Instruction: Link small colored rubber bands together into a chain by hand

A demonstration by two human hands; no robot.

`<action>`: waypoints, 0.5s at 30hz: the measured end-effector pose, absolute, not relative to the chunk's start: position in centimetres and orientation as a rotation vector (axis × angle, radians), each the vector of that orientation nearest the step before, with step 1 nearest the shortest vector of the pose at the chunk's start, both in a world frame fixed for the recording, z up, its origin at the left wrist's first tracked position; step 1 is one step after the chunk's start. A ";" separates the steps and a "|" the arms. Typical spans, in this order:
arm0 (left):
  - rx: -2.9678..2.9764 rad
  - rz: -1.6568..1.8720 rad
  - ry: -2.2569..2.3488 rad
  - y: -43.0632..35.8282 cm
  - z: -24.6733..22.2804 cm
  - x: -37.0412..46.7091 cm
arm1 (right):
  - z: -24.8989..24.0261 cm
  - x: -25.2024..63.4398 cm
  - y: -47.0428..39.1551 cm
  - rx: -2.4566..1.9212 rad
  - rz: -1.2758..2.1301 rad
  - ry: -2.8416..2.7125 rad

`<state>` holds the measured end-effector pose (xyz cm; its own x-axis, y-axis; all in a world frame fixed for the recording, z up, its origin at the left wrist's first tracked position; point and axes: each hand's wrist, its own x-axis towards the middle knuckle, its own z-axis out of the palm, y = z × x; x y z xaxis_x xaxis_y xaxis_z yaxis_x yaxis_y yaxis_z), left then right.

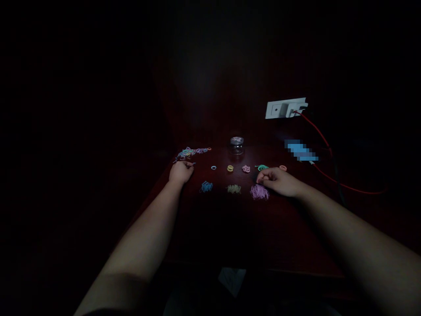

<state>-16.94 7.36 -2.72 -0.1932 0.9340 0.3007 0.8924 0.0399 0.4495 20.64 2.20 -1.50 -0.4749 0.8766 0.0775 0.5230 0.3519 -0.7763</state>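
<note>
My left hand (181, 171) is closed in a pinch just in front of a mixed pile of coloured bands (190, 152); a small bluish bit shows at its fingertips. My right hand (275, 181) is pinched above a purple pile (259, 192), and what it holds, if anything, is too small to make out. Left of it lie a pale yellow pile (234, 189) and a blue pile (207, 187). Behind these runs a row: a light blue ring (213, 167), yellow bands (230, 168), pink bands (246, 168), green bands (262, 167) and an orange ring (283, 167).
A clear lidded jar (237, 145) stands at the back of the dark red table (210, 237). At right, a blurred blue device (301, 150) is joined to a red cable (317, 129) from a white wall socket (276, 109). Something pale (232, 280) shows below the front edge.
</note>
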 end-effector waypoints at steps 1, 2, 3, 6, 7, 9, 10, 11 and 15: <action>1.928 0.877 2.198 7.3 -2.7 -17.0 | -1.5 20.6 2.2 -1.216 0.964 -2.134; 1.908 0.898 2.194 7.3 -2.7 -17.0 | -1.4 20.6 2.1 -1.215 0.964 -2.135; 1.891 0.927 2.202 7.3 -2.8 -17.1 | -1.4 20.6 2.1 -1.216 0.961 -2.135; 1.869 1.002 2.255 7.5 -3.0 -17.2 | -1.3 20.5 2.0 -1.216 0.958 -2.137; 1.874 1.006 2.265 7.6 -3.1 -17.3 | -1.3 20.5 2.0 -1.214 0.961 -2.138; 1.909 0.952 2.248 7.8 -3.3 -17.3 | -1.3 20.5 2.0 -1.209 0.970 -2.141; 1.931 0.910 2.231 7.9 -3.4 -17.3 | -1.3 20.6 2.1 -1.210 0.974 -2.140; 1.950 0.874 2.212 8.0 -3.5 -17.3 | -1.4 20.6 2.1 -1.213 0.975 -2.137; 1.974 0.825 2.189 8.1 -3.6 -17.3 | -1.5 20.8 2.2 -1.216 0.967 -2.155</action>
<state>-17.32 8.07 -3.61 -0.1664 0.9426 0.2894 0.8992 0.0246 0.4369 20.77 2.19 -1.49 -0.4897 0.8695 0.0641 0.5301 0.3553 -0.7699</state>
